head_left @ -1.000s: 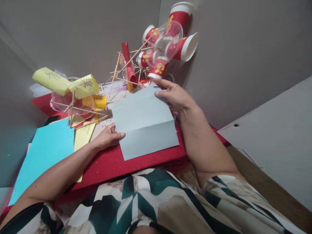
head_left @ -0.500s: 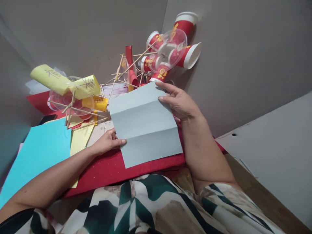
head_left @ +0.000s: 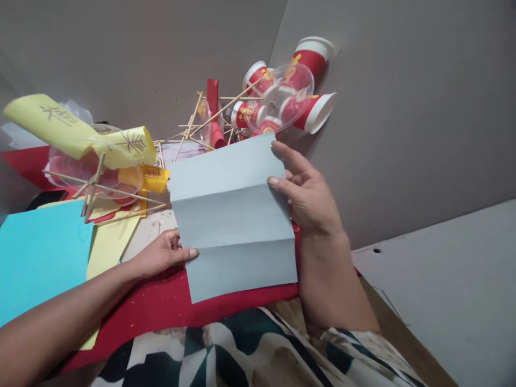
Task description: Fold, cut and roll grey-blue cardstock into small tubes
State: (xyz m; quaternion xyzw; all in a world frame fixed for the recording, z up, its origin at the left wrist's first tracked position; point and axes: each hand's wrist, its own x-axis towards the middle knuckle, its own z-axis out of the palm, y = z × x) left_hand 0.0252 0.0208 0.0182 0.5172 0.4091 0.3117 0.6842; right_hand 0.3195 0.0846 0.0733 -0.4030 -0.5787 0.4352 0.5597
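Observation:
A pale blue-grey sheet of paper (head_left: 234, 215) with two horizontal creases is held up in front of me, tilted a little. My left hand (head_left: 171, 251) pinches its lower left edge, thumb on the near face and fingers curled behind. At the upper right edge, my right hand (head_left: 308, 188) grips the sheet between thumb and fingers, the forefinger reaching up to the top corner. The parts of the fingers behind the paper are hidden. Below the sheet lies a red cloth (head_left: 149, 306) covering the table's front.
A stick frame with a clear plastic disc (head_left: 113, 188) and rolled yellow paper (head_left: 52, 126) stands at left. Behind the sheet, another carries red-and-white paper cups (head_left: 312, 56) against the wall (head_left: 403, 107). Bright blue paper (head_left: 44, 258) and yellow paper (head_left: 110, 242) lie at left.
The view has shifted, so the scene sits lower and its left side lies further left. The sheet is turned slightly more upright; both hands keep their hold on it.

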